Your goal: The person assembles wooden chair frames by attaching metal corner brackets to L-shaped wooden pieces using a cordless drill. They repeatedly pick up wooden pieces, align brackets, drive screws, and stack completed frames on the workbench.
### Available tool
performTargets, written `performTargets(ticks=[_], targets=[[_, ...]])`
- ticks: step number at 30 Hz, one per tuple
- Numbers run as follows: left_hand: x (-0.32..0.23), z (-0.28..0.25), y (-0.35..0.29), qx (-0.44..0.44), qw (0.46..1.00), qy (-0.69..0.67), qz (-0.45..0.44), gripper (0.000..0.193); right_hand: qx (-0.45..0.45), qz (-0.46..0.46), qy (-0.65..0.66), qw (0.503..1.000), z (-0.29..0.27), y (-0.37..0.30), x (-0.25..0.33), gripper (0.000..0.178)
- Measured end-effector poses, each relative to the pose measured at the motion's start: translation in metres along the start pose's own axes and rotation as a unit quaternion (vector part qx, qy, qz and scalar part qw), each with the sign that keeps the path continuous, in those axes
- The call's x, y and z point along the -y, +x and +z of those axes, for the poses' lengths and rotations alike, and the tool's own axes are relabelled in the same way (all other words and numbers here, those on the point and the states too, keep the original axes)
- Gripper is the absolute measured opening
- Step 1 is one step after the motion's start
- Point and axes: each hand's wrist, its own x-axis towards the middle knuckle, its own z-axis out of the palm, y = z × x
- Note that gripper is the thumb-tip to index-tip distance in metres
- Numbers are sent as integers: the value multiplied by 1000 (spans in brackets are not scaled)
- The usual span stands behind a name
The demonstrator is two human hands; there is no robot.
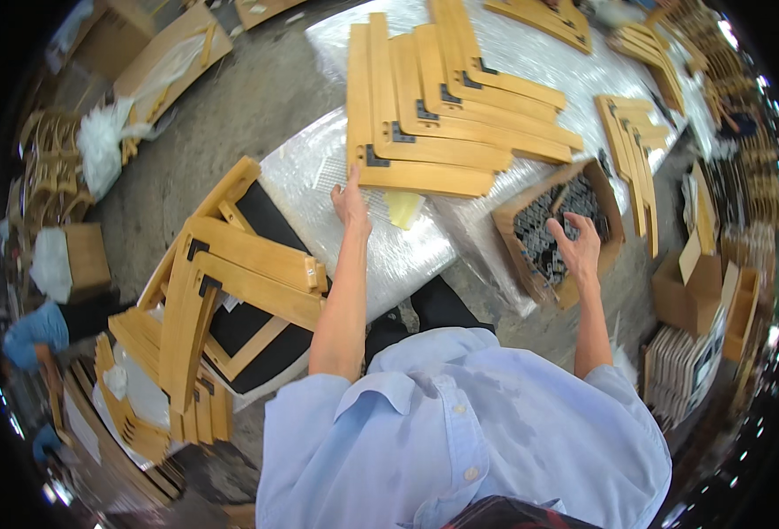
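Several L-shaped wooden frames (433, 179) lie nested on the wrapped table ahead of me, each with a black corner bracket (374, 157) at its inner angle. My left hand (351, 207) is at the near left corner of the closest frame. Its index finger reaches up against the wood, with the thumb apart. To the right, my right hand (578, 247) hovers over a cardboard box (614, 207) filled with small dark metal brackets (539, 220). Its fingers are spread and curved, and I see nothing between them.
Assembled wooden frames (261, 286) lie on a black surface at my left. A yellow paper (404, 210) sits beside the nested frames. More L-shaped frames (632, 150) lie at the right. A person in a blue shirt (35, 335) is at the far left.
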Motion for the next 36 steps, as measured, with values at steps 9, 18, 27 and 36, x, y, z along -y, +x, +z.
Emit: performTargets(ticks=[9,18,27,36], targets=[[70,15,-131,111,993,47,9,96,-80,192,1,978,-67,-204,-112,55],[138,70,-290,319,926,190,68,30,-120,332,93,931,-92,-269,-235,58],[230,283,-437,515,819,242,75,36,-101,313,161,930,-155,-249,-415,55],[312,419,-473,481,836,261,-43,50,-67,173,180,966,-203,-90,-495,55]])
